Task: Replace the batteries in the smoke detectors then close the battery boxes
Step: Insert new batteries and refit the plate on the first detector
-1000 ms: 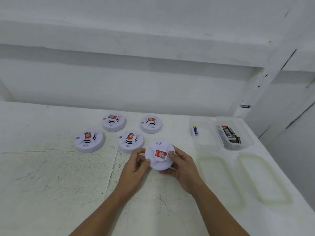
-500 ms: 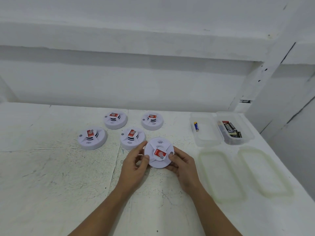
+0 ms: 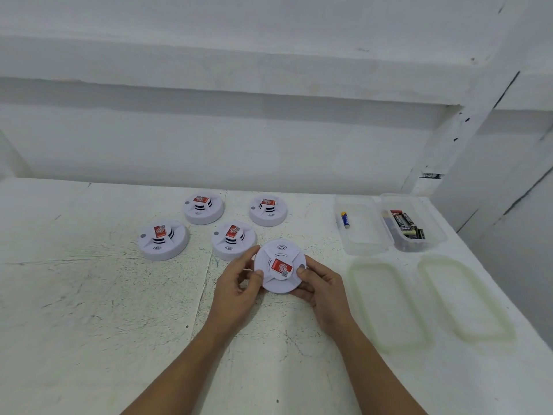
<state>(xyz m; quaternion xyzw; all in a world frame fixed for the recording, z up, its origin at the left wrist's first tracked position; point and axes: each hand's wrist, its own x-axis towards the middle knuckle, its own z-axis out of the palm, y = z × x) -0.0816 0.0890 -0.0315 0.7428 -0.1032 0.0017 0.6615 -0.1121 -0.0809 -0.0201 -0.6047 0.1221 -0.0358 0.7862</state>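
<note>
The round white plastic smoke detector (image 3: 279, 266) nearest me reads as smooth moulded plastic with a soft satin sheen. I see the same finish on the four white plastic detectors (image 3: 163, 239) behind it. Its red label (image 3: 282, 267) looks like a printed sticker, slightly glossy. The white painted tabletop (image 3: 89, 295) is matt and rough, scuffed and hairline-cracked. The two clear plastic tubs (image 3: 365, 241) are smooth and glassy, while their pale translucent lids (image 3: 389, 307) look softer and cloudy. The black batteries (image 3: 407, 224) carry shiny wrapping, as does the blue-and-yellow battery (image 3: 345, 219). The white wall (image 3: 209, 139) is flat matt paint.
</note>
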